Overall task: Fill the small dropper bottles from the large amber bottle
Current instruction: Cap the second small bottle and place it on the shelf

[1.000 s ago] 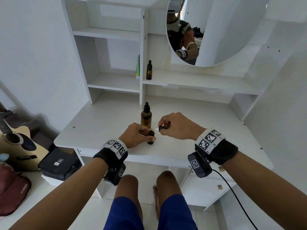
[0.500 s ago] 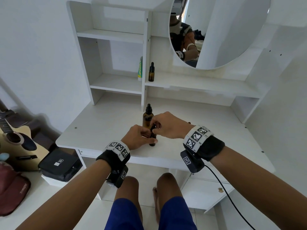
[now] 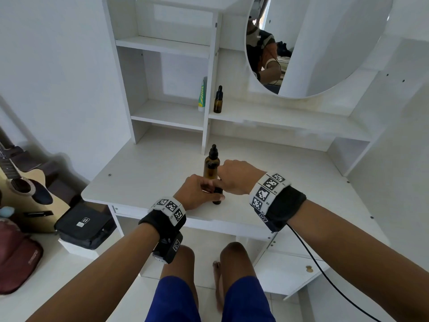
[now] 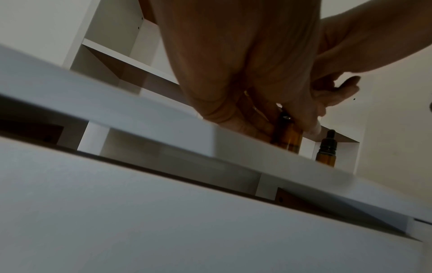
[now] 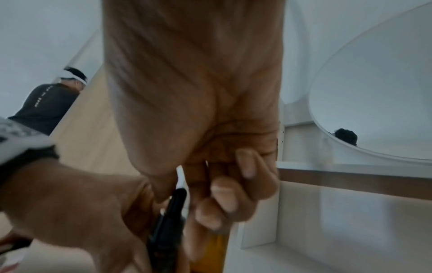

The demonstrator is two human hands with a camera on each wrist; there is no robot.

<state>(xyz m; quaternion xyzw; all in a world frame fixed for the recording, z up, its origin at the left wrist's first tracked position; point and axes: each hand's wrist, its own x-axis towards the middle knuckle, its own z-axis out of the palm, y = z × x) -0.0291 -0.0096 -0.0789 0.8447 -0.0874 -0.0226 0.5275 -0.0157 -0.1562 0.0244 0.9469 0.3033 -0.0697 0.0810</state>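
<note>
A small amber dropper bottle (image 3: 217, 200) stands near the front edge of the white desk (image 3: 144, 173). My left hand (image 3: 204, 190) grips its body; in the left wrist view the fingers wrap the amber glass (image 4: 287, 137). My right hand (image 3: 226, 180) comes down from above and pinches the black dropper cap (image 5: 171, 210) at the bottle's neck. Directly behind stands the large amber bottle (image 3: 211, 165), upright with its black dropper cap on. Another small capped dropper bottle (image 3: 218, 101) stands on the shelf above.
A green-and-white tube (image 3: 201, 96) leans by the shelf divider. A round mirror (image 3: 313, 43) hangs at the back right. A guitar (image 3: 25, 191) and a black pouch (image 3: 84, 225) lie left of the desk. A cable (image 3: 325, 275) trails from my right wrist.
My right hand held the dropper, its glass tube showing, just right of the small bottle; it has moved left and down, so the cap is now at the bottle's neck. My left hand kept its grip.
</note>
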